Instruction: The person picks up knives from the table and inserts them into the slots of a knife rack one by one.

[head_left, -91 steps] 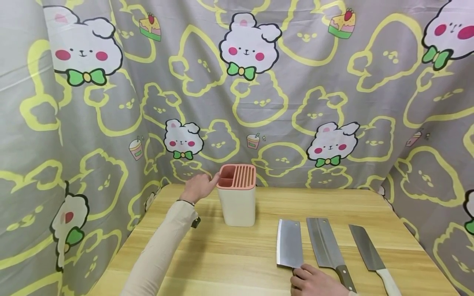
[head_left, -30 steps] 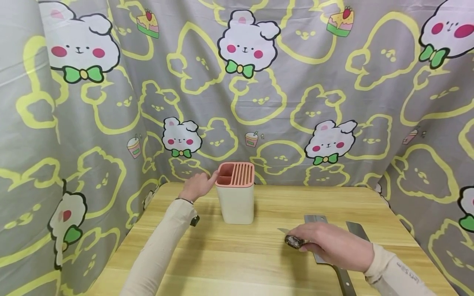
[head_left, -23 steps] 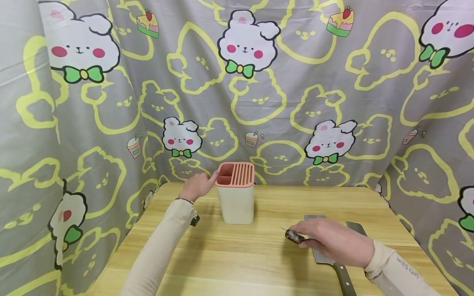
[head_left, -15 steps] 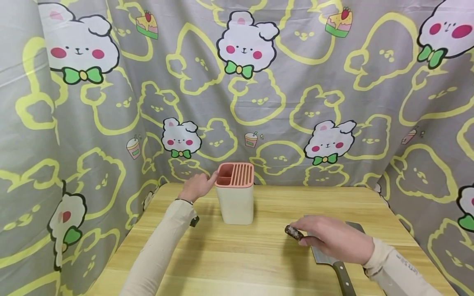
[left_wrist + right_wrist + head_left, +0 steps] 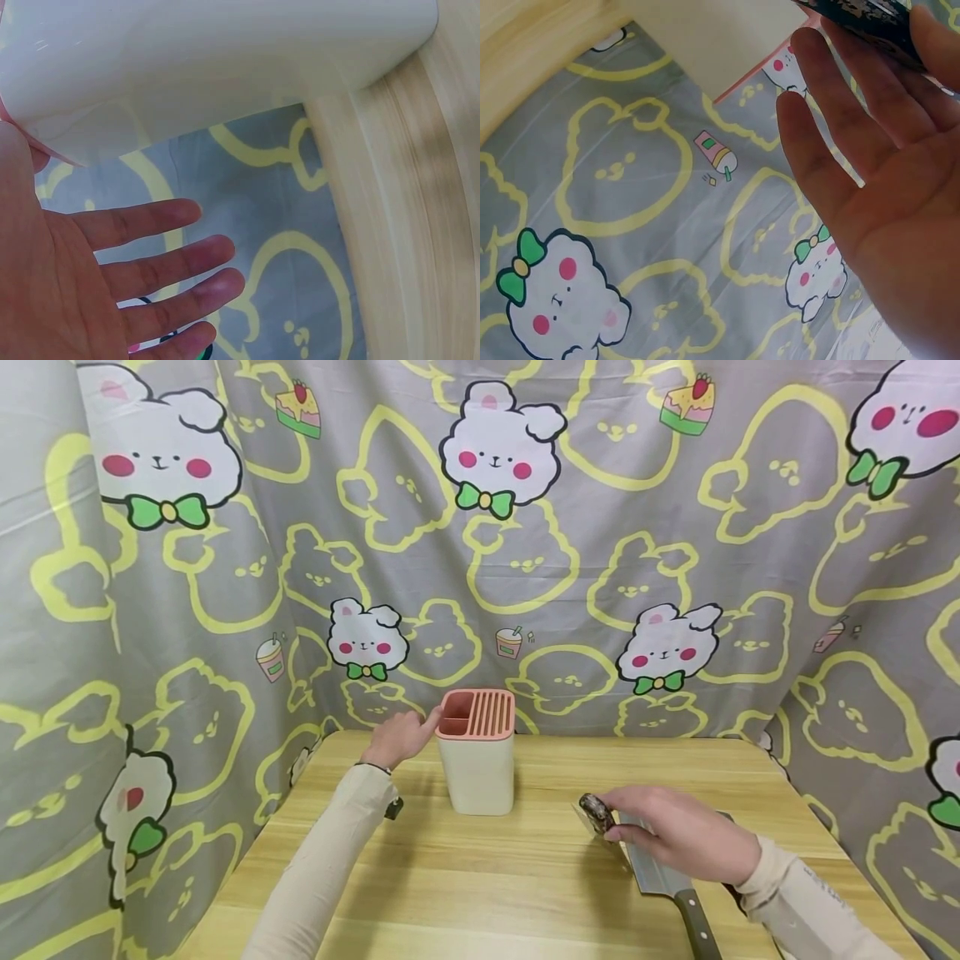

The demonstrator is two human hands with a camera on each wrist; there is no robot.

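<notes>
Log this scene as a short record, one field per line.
Left hand: thumb touching the rim of the white, pink-topped, rectangular knife holder
Right hand: pinching a dark mottled knife handle; blade mostly hidden
Holder stance: upright on the pale wooden table
Lying flat: wide steel cleaver with brown riveted handle
Backdrop: grey cartoon-printed cloth

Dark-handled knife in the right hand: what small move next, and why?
I'd probably ease the knife leftward, toward the slotted top of the holder: the right hand pinches it in the air to the holder's right, while the left hand touches the holder, likely steadying it.
</notes>
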